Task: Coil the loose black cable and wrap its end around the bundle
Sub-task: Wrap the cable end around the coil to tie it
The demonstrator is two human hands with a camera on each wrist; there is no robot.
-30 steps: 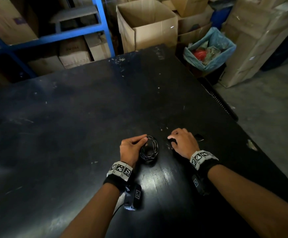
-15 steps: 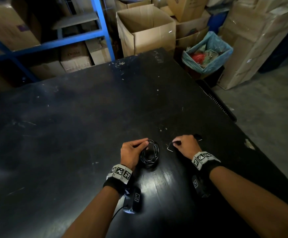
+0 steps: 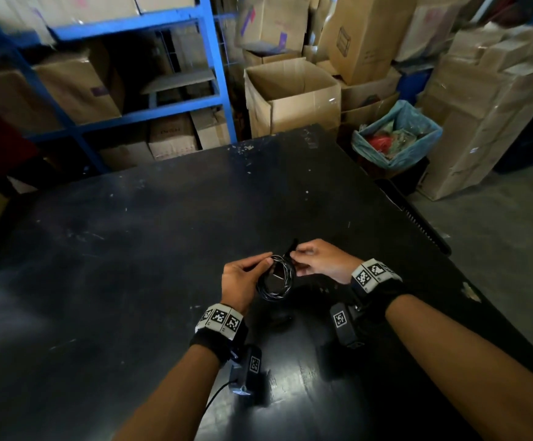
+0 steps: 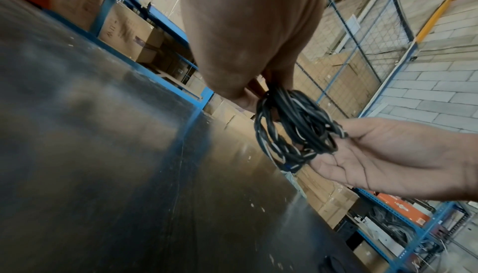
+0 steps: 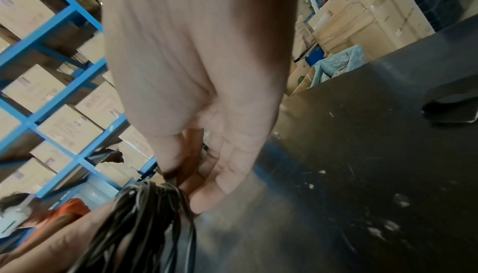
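The black cable (image 3: 276, 281) is wound into a small coil held just above the black table (image 3: 163, 249). My left hand (image 3: 266, 265) grips the coil's left side between thumb and fingers. My right hand (image 3: 293, 256) meets the coil's upper right and pinches the cable's loose end (image 3: 293, 245), which sticks up past the fingertips. In the left wrist view the coil (image 4: 292, 126) hangs from my left hand, with the right hand's fingers (image 4: 362, 150) against its far side. In the right wrist view my right hand (image 5: 186, 187) curls over the top of the blurred coil (image 5: 155, 212).
Cardboard boxes (image 3: 290, 97) and a blue shelf rack (image 3: 150, 106) stand beyond the table's far edge. A bin with a blue liner (image 3: 398, 138) sits off the right corner. A small black object (image 5: 450, 109) lies on the table to my right.
The coil has been lifted off the table by my left hand. My right hand left the table and carried the cable's end left to the coil's top.
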